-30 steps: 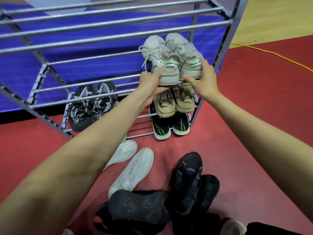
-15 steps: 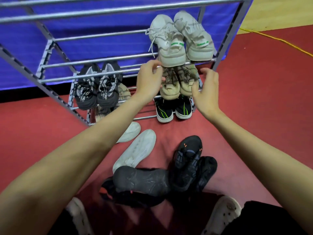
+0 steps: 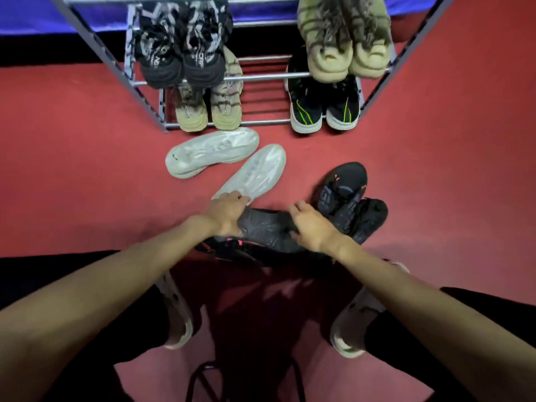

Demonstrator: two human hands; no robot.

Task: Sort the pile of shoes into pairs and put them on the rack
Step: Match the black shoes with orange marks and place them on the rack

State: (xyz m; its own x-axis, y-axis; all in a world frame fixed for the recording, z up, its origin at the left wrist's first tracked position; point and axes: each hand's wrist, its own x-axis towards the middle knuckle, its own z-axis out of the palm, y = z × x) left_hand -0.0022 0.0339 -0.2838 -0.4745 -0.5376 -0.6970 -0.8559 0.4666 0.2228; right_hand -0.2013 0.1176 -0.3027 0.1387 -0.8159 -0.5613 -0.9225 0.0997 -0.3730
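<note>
A dark shoe lies sole-up on the red floor, atop another dark shoe with pink marks. My left hand grips its left end and my right hand grips its right end. Two white shoes lie sole-up just beyond my left hand. Two more black shoes sit to the right. The metal rack holds a black-and-white pair, a beige pair, a tan pair and a black pair with green lines.
My own feet in light shoes stand on the red floor near the bottom. A blue panel runs behind the rack. A dark wire frame shows at the bottom centre.
Both hands left the white pair on the upper shelf and came down to the floor pile, closing on the sole-up dark shoe. The view tilted downward.
</note>
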